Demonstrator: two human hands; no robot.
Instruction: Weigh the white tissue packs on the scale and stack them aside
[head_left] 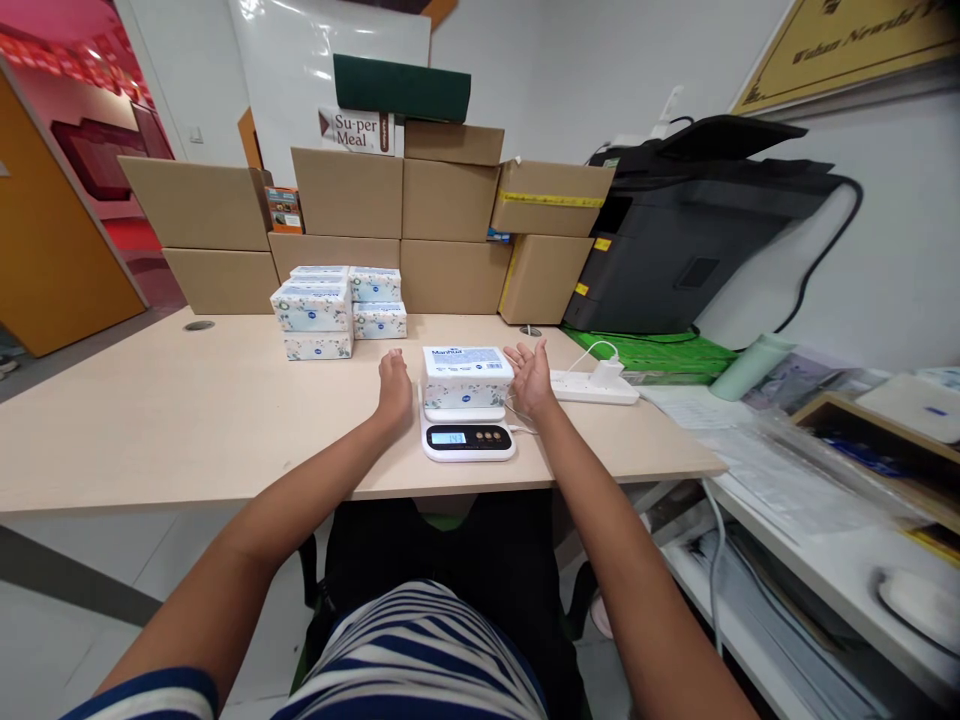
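Note:
A white tissue pack printed "Manhua" (466, 378) lies flat on a small white kitchen scale (469, 452), whose lit display shows digits. My left hand (394, 387) rests on the table just left of the scale, apart from the pack, fingers loosely curled with nothing visible in them. To the right of the pack is my right hand (531, 376), palm turned up and fingers spread, holding nothing; its fingertips are close to the pack's right end. Further back on the left, several similar tissue packs (317, 308) are stacked in two piles.
Cardboard boxes (456, 277) line the table's back edge. A white power strip (596, 388) with a plugged-in charger lies right of my right hand. Behind it stands a black printer (675, 230). A green cup (750, 367) lies among papers on the right.

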